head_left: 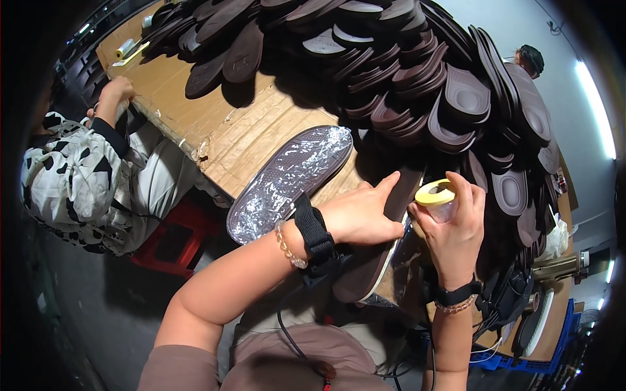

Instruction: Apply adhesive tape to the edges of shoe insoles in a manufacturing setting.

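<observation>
My left hand (pixel 365 212) rests across a dark brown shoe sole (pixel 360 272) with a pale edge, holding it against the worktop. Its index finger and thumb are spread, and the other fingers are mostly hidden. Just to the right, my right hand (pixel 460 228) grips a roll of clear tape (pixel 435 193) with a yellow rim between thumb and fingers, raised beside the sole. Left of my hands lies a larger brown sole (pixel 290 182), its face covered in shiny clear film. Whether a strip of tape runs to the held sole, I cannot tell.
A tall heap of brown soles (pixel 398 72) fills the back and right of the cardboard-covered table (pixel 169 91). At the left sits another person (pixel 78 176) in a black-and-white top, near a red stool (pixel 169 238). A blue crate (pixel 561 342) stands lower right.
</observation>
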### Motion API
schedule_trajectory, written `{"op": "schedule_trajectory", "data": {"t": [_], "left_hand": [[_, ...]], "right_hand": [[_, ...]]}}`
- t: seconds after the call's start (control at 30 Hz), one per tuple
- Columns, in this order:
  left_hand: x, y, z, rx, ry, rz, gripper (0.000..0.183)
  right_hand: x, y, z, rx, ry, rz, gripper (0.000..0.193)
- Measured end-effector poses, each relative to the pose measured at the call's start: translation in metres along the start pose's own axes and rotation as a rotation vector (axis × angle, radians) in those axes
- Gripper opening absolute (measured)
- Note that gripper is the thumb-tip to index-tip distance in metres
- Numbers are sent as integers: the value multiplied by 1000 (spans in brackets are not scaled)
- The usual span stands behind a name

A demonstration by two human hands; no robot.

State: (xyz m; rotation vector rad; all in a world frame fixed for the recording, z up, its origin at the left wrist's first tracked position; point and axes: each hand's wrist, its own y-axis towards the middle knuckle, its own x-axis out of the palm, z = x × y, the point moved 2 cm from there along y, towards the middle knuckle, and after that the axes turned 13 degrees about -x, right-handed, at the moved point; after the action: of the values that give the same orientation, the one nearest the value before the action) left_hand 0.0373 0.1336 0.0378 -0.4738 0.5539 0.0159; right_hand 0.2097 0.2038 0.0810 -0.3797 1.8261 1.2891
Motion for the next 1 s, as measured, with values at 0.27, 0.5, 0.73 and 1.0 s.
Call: {"op": "schedule_trajectory", "data": {"t": [0.27, 0.5, 0.73, 1.0], "left_hand": [[-15, 8, 1, 8, -59, -67, 112], [-19, 18, 3, -31, -12, -22, 114], [-13, 38, -7, 27, -20, 43, 115], [-7, 40, -18, 74, -143, 52, 109]], "right_hand": [[6, 4, 0, 12, 30, 33, 68], [8, 3, 1, 7, 25, 34, 69], [9, 4, 4, 20, 5, 6, 70], [7, 2, 10, -28, -3, 4, 69]]}}
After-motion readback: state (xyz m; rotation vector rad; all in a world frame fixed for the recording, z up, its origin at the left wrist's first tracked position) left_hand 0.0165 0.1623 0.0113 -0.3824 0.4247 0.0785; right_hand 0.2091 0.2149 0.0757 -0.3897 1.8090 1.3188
